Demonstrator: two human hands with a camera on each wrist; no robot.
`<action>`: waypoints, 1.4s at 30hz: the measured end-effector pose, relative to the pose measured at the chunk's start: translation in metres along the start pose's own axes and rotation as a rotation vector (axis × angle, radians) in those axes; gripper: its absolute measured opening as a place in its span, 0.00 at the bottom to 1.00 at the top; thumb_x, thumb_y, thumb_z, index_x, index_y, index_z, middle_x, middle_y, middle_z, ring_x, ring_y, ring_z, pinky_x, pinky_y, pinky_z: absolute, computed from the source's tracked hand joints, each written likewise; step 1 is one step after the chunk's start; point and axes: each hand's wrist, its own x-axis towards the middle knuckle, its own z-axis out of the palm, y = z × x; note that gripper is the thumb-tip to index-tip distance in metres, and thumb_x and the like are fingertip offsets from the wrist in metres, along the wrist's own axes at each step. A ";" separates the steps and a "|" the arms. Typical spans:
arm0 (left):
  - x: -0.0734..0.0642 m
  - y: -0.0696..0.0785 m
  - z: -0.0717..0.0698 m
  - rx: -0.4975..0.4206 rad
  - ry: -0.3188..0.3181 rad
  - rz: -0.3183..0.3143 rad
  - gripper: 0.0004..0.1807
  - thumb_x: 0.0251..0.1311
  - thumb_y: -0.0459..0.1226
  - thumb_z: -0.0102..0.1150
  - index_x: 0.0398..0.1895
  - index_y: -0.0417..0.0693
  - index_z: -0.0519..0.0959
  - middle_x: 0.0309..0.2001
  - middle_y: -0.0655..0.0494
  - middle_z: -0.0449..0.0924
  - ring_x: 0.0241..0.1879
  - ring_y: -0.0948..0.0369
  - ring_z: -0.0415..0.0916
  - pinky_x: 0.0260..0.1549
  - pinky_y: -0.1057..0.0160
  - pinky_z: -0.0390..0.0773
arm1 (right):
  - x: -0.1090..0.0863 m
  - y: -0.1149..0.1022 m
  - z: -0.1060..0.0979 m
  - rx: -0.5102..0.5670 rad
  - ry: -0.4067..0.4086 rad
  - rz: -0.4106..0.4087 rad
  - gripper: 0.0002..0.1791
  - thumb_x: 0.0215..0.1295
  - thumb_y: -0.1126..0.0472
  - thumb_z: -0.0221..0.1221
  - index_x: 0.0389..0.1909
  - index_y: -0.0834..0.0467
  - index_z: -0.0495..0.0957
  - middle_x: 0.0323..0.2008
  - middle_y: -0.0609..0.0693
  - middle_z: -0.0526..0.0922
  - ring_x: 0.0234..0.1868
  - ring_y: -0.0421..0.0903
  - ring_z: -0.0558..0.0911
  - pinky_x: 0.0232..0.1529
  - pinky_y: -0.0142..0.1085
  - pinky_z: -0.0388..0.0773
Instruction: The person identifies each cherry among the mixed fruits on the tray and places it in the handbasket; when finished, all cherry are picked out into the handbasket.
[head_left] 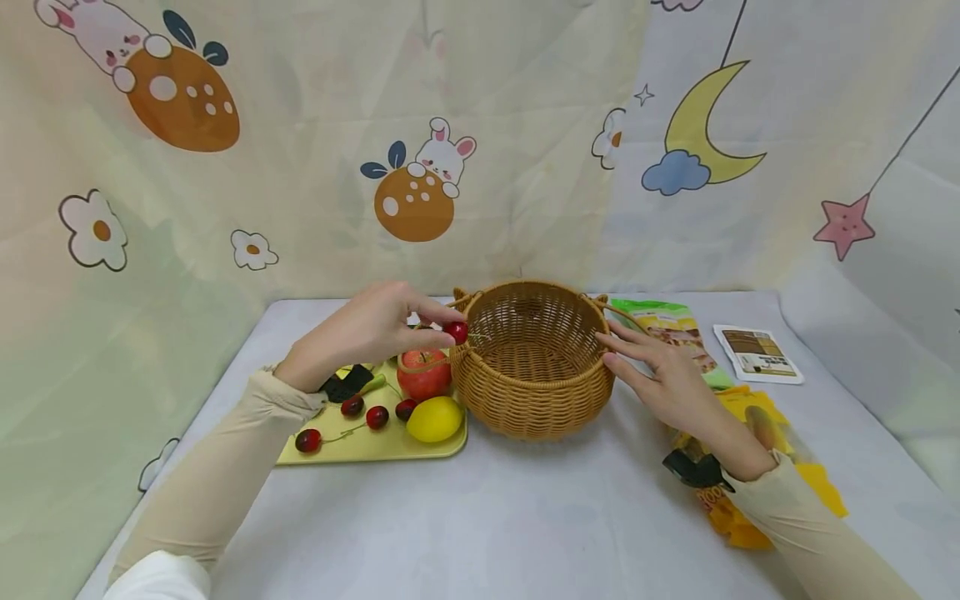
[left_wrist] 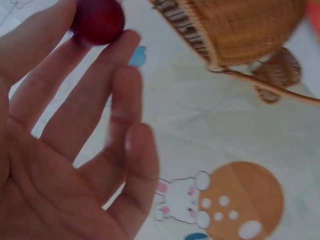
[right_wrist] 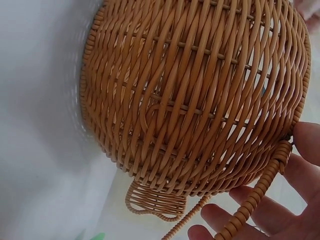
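My left hand (head_left: 367, 327) pinches a dark red cherry (head_left: 456, 332) between thumb and fingers at the left rim of a brown wicker basket (head_left: 536, 408). Its thin stem points in over the opening. In the left wrist view the cherry (left_wrist: 99, 21) sits at the fingertips, the other fingers loosely bent. My right hand (head_left: 663, 379) touches the basket's right rim with extended fingers. In the right wrist view the thumb lies at the rim, the other fingers beside the wrapped handle (right_wrist: 250, 202). The inside of the basket shows bare woven wicker.
Left of the basket, a yellow tray (head_left: 360, 454) carries a red apple (head_left: 424, 379), a lemon (head_left: 435, 419) and several cherries (head_left: 308, 441). On the right lie a green package (head_left: 671, 329), a white-and-brown pouch (head_left: 759, 354) and yellow packaging (head_left: 750, 408), partly under my right arm. A patterned curtain hangs behind.
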 end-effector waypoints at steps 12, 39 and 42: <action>0.079 0.035 0.007 -0.044 -0.216 0.047 0.17 0.63 0.46 0.71 0.55 0.59 0.88 0.43 0.65 0.91 0.44 0.68 0.86 0.43 0.64 0.82 | 0.000 -0.001 0.000 -0.013 0.002 0.003 0.23 0.78 0.52 0.56 0.69 0.53 0.76 0.76 0.55 0.67 0.32 0.48 0.81 0.19 0.32 0.59; 0.166 0.025 0.067 -0.003 -0.325 0.126 0.13 0.64 0.41 0.71 0.51 0.52 0.89 0.48 0.56 0.91 0.44 0.63 0.87 0.45 0.66 0.81 | 0.001 0.001 -0.001 0.006 0.022 -0.026 0.23 0.78 0.54 0.56 0.69 0.55 0.76 0.75 0.56 0.69 0.63 0.65 0.78 0.50 0.57 0.76; 0.168 0.022 0.071 0.008 -0.339 0.135 0.14 0.64 0.41 0.70 0.51 0.51 0.89 0.49 0.56 0.90 0.45 0.63 0.86 0.46 0.66 0.81 | 0.001 0.002 -0.001 0.003 0.021 -0.024 0.23 0.78 0.54 0.56 0.69 0.56 0.76 0.75 0.57 0.69 0.62 0.65 0.79 0.52 0.58 0.74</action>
